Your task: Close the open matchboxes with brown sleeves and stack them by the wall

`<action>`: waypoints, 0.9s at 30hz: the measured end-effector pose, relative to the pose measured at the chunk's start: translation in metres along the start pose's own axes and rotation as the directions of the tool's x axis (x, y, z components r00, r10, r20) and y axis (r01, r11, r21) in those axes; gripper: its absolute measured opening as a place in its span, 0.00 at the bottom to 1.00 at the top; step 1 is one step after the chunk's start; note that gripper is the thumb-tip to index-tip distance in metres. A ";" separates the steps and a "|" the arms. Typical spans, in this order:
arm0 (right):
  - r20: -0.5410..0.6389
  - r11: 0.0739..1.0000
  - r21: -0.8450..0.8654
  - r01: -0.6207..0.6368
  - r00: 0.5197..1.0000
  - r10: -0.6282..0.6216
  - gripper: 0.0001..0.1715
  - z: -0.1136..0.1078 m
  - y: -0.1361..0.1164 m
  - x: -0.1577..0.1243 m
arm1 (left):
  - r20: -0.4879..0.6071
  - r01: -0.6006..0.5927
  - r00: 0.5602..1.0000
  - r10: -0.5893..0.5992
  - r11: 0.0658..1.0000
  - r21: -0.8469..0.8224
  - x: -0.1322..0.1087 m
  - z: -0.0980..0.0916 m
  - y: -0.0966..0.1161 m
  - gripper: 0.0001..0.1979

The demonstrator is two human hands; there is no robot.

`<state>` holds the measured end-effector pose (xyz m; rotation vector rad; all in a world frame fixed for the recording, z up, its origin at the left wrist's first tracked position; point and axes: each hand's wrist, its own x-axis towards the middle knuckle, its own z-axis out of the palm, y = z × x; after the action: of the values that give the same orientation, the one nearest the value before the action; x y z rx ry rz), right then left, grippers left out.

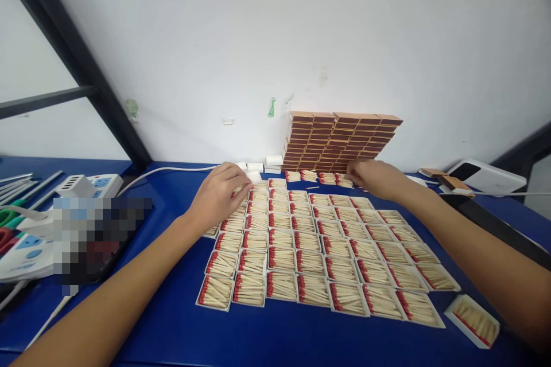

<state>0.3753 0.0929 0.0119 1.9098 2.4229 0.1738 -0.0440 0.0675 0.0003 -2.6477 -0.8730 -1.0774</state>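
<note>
My left hand (221, 192) is closed at the far left of the rows of match-filled trays, its thumb and fingers pinching a small white matchbox tray (254, 176). Just past it, along the wall, lie several more white trays (274, 161). My right hand (373, 178) reaches to the back, its fingers curled down at the right end of a row of loose match piles (309, 175); what is between those fingertips is hidden. Red-headed matches fill the open white trays (282, 258) set side by side between my arms. One single match (312, 187) lies loose behind them.
A brown stack of matchboxes (331, 140) stands against the wall. One filled tray (472, 321) sits apart at front right. On the left are a power strip (32, 252), a phone (116, 235) and a cable (172, 169). A white device (488, 176) lies at right on the blue table (275, 335).
</note>
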 end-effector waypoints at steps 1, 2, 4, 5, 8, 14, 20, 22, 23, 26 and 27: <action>-0.014 1.000 -0.002 0.020 1.000 -0.020 0.11 0.000 0.002 -0.001 | 0.000 -0.002 1.000 0.002 1.000 0.004 0.000 0.000 0.000 0.08; -0.030 0.999 -0.004 0.035 0.999 -0.035 0.11 0.000 0.004 -0.002 | 0.000 -0.005 1.000 0.005 1.000 0.008 0.000 0.000 0.000 0.08; -0.059 0.999 -0.004 0.053 0.997 -0.054 0.11 0.001 0.006 -0.005 | -0.003 -0.008 1.000 0.008 1.000 0.009 -0.001 0.000 -0.001 0.08; -0.071 0.998 0.006 0.058 0.996 -0.058 0.11 0.002 0.007 -0.006 | -0.004 -0.008 1.000 0.008 1.000 0.008 -0.001 0.001 -0.001 0.08; -0.060 0.993 0.083 0.079 0.995 -0.074 0.12 0.006 0.012 -0.007 | 0.000 -0.006 1.000 0.006 1.000 0.000 -0.001 0.001 -0.001 0.08; -0.012 0.988 0.122 0.095 0.996 -0.094 0.07 0.010 0.015 -0.006 | -0.005 -0.012 1.000 0.012 1.000 0.007 -0.001 0.002 -0.002 0.08; -0.067 0.990 0.090 0.105 0.993 -0.099 0.10 0.012 0.009 -0.003 | -0.015 -0.028 0.999 0.028 0.999 0.021 -0.001 0.002 -0.002 0.08; -0.077 0.990 0.088 0.110 0.992 -0.103 0.11 0.013 0.008 -0.001 | -0.016 -0.027 1.000 0.027 0.999 0.024 -0.001 0.002 -0.002 0.09; -0.082 0.990 0.088 0.110 0.991 -0.103 0.11 0.013 0.008 -0.001 | -0.015 -0.026 1.000 0.026 0.999 0.025 -0.001 0.002 -0.002 0.09; -0.091 0.988 0.098 0.121 0.990 -0.112 0.09 0.011 0.006 -0.001 | -0.009 -0.030 1.000 0.030 0.999 0.030 0.000 0.001 -0.002 0.09; -0.088 0.987 0.102 0.125 0.989 -0.116 0.08 0.009 0.004 -0.001 | -0.006 -0.032 0.999 0.032 0.999 0.031 0.000 0.001 -0.001 0.09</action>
<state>0.3803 0.0935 0.0032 1.8230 2.6443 0.1214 -0.0442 0.0688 -0.0009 -2.6218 -0.8359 -1.0560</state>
